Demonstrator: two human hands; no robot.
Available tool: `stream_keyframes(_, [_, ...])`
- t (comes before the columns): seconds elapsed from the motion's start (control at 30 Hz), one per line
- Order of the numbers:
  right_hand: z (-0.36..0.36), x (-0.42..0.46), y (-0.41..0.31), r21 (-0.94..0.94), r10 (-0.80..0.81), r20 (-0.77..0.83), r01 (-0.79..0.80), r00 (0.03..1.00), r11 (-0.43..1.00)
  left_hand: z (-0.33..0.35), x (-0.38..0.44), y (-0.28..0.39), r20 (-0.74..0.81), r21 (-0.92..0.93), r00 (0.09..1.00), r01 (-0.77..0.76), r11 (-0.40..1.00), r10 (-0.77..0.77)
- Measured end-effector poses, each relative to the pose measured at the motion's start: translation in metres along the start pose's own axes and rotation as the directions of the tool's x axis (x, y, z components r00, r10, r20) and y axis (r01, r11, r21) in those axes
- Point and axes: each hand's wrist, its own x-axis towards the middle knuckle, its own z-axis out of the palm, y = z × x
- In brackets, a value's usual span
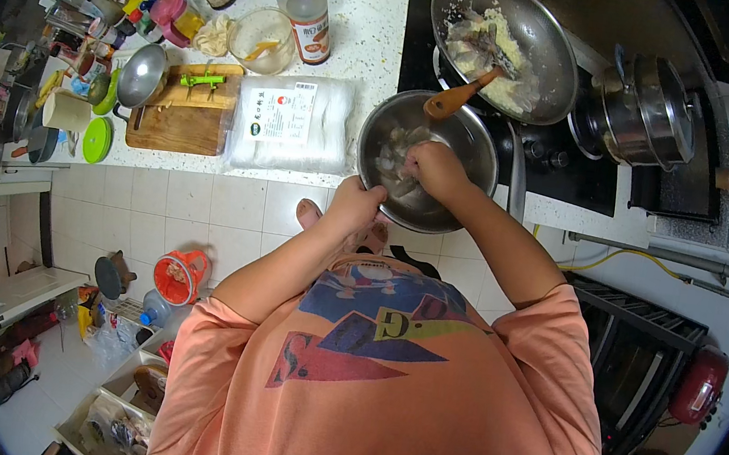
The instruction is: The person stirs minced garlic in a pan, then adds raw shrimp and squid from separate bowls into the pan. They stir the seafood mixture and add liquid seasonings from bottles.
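A stainless steel bowl [468,202] is tilted at the counter's front edge, with raw shrimp [394,153] in its left side. My left hand [355,203] grips the bowl's near-left rim. Inside the bowl, my right hand [437,170] has its fingers curled at the shrimp; the fingertips are partly hidden, so I cannot tell if they hold any. Behind the bowl sits a wok [549,60] holding more shrimp and pale minced garlic [499,24]. A wooden spatula [456,100] leans in the wok, its handle reaching out over the bowl.
A black cooktop [592,186] carries the wok and a stacked metal steamer pot [647,111]. Left of the bowl lie packaged noodles [328,129], then a cutting board [180,129] with a green peeler [202,80]. A glass bowl [249,29] and a bottle [310,26] stand behind.
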Motion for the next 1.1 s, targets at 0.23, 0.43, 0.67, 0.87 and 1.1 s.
stream_keyframes(0.23, [-0.019, -0.010, -0.016, 0.090, -0.015, -0.038, 0.019, 0.999, 0.996, -0.002, 0.001, -0.003, 0.012, 0.030, 1.000, 0.013, 0.999, -0.013])
stream_keyframes(0.43, [-0.050, -0.006, -0.015, -0.360, 0.315, -0.033, -0.305, 0.949, 0.882, 0.000, -0.001, -0.003, 0.023, -0.010, 1.000, -0.007, 1.000, 0.007])
stream_keyframes(0.67, [-0.050, -0.016, -0.028, -0.286, 0.106, 0.001, -0.101, 0.994, 0.953, -0.001, 0.001, -0.002, 0.027, 0.058, 0.999, 0.021, 0.998, -0.022])
stream_keyframes(0.87, [-0.022, -0.003, -0.036, -0.288, 0.138, 0.196, -0.077, 0.971, 0.955, 0.002, 0.003, -0.004, 0.006, 0.064, 0.999, 0.034, 0.997, -0.034])
stream_keyframes(1.1, [-0.034, -0.018, -0.027, -0.147, 0.044, 0.099, -0.029, 0.994, 0.989, 0.002, 0.000, -0.003, 0.014, -0.005, 0.999, 0.031, 1.000, -0.031])
